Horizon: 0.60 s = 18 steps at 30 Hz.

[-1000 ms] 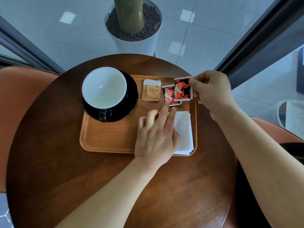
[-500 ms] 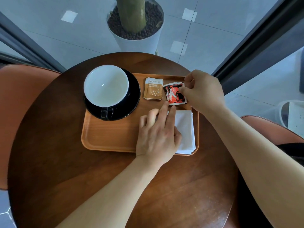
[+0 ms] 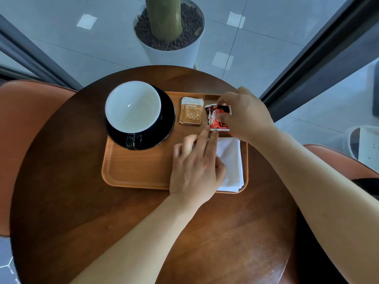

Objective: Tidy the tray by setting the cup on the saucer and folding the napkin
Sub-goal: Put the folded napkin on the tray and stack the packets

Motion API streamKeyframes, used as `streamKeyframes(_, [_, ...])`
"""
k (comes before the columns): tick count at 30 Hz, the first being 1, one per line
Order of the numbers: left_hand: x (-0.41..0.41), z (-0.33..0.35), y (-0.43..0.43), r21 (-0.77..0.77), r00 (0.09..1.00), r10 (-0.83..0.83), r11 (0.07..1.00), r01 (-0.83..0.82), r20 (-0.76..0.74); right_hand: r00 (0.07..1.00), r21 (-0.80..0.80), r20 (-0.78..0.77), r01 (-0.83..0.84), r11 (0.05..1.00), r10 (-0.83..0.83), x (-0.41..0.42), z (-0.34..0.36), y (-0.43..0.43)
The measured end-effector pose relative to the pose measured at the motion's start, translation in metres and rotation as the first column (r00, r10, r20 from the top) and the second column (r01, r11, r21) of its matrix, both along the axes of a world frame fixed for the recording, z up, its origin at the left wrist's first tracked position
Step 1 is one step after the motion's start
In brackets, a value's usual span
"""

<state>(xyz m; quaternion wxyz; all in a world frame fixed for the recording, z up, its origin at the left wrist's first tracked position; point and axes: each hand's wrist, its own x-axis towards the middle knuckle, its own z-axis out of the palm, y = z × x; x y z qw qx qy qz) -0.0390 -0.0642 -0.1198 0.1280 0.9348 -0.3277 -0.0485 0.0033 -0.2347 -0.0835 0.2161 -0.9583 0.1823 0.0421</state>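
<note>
1. Lying under the left hand [image 3: 194, 171], the napkin [image 3: 230, 160] shows as a white folded stack on the thumb side. How far it reaches beneath the palm is hidden.
2. Its visible strip runs lengthwise from wrist toward fingertips, so the left hand is plainly the nearer. The right hand [image 3: 244, 115] sits just beyond the napkin's far edge.
3. The left hand is flat with straight fingers, resting on the napkin, and two fingertips touch the near edge of the red sachets [image 3: 217, 119].
4. The right hand pinches those red sachets between thumb and fingers, low over the tray [image 3: 139, 171].
5. The cup [image 3: 133, 107] sits on the saucer [image 3: 167, 119], well off the left hand's little-finger side, its handle toward the person. That half of the job looks done.
6. A brown sachet [image 3: 191, 110] lies just beyond the left fingertips, between the saucer and the red sachets.
</note>
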Motion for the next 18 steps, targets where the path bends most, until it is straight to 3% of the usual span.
streamKeyframes(6, [0.008,0.017,0.005,-0.263,0.988,0.125,0.954,-0.144,-0.09,0.982,-0.026,0.136,0.132,0.991,-0.127,-0.022,0.005,0.001])
streamKeyframes(10, [0.015,0.022,-0.001,-0.159,0.984,0.134,0.976,-0.152,-0.115,0.995,-0.113,0.064,0.088,0.99,-0.081,-0.025,0.003,0.009])
streamKeyframes(18, [0.017,0.017,0.001,-0.049,0.99,0.107,0.992,-0.112,-0.092,0.99,-0.077,0.111,0.094,0.993,-0.085,-0.016,-0.005,0.017])
